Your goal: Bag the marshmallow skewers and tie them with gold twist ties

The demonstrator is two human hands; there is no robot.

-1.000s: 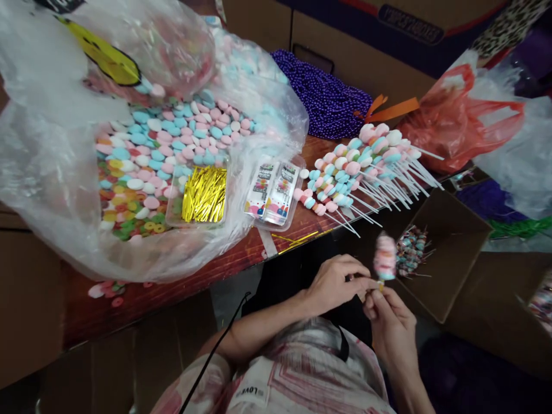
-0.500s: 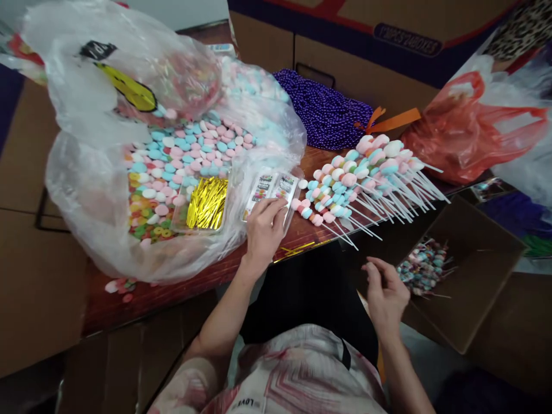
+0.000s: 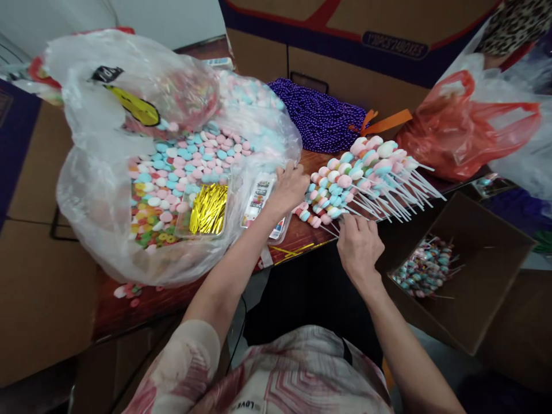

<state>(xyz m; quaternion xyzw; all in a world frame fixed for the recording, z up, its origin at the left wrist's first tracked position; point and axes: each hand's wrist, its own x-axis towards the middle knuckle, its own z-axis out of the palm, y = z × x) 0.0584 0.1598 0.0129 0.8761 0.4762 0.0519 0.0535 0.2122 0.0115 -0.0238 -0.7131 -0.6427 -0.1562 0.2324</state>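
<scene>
My left hand (image 3: 290, 187) rests on the far end of a clear tray of small printed packets (image 3: 257, 201), its fingers curled down at the tray's edge; what they hold is hidden. My right hand (image 3: 359, 244) reaches to the near end of a pile of pastel marshmallow skewers (image 3: 366, 167), fingers pinched together among the white sticks. A clear tray of gold twist ties (image 3: 207, 210) sits just left of the packets.
A big clear bag of loose pastel candies (image 3: 172, 167) fills the table's left. Purple bead strings (image 3: 319, 115) and a red plastic bag (image 3: 466, 132) lie behind. An open cardboard box (image 3: 483, 230) with wrapped skewers (image 3: 425, 267) stands at the right, below the table edge.
One second ago both hands held a wrapped skewer near my lap. The skewer is gone from them. My left hand went to the packet tray, my right hand up to the skewer pile.
</scene>
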